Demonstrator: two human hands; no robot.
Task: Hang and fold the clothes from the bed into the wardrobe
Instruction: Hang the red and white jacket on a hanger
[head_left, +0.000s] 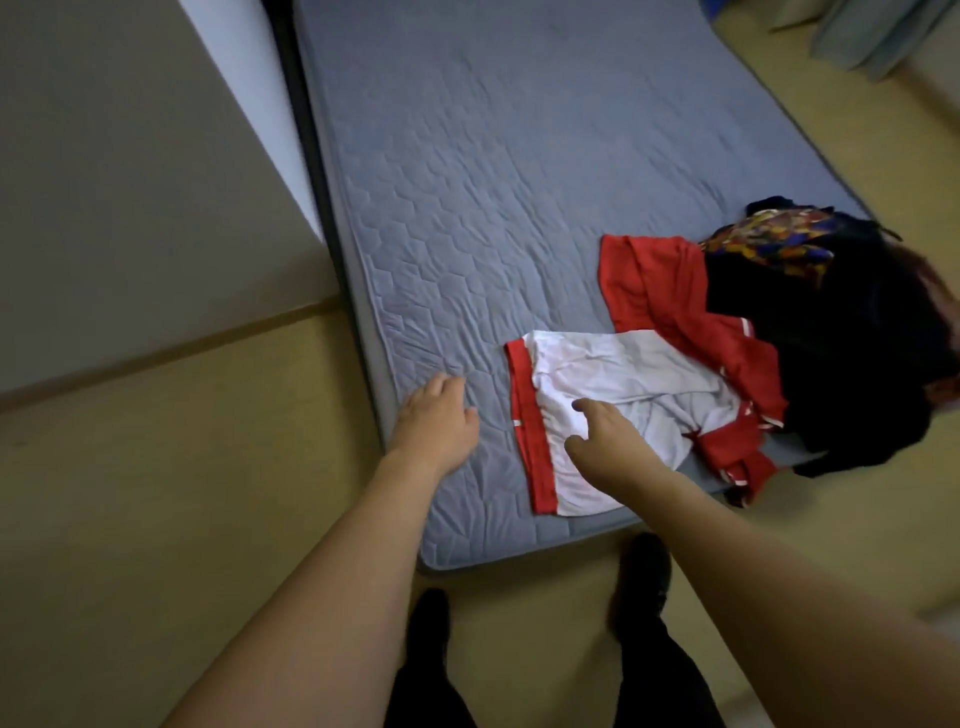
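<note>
A white garment with a red band (613, 384) lies partly flattened on the near corner of the blue quilted bed (493, 208). My right hand (608, 441) hovers over or rests on its white part, fingers loosely spread, holding nothing. To the left of the garment, my left hand (436, 421) lies on the bare mattress near the bed's edge with relaxed fingers. A red garment (654, 291) lies behind the white one, running under a black garment (841, 353). A colourful patterned cloth (774, 239) tops the pile at the bed's right edge.
The bed sits low on a tan floor (182, 493). A pale wall or panel (130, 182) runs along the bed's left side. My feet in dark socks (644, 571) stand at the bed's near end. Pale blue fabric (872, 36) shows at the top right.
</note>
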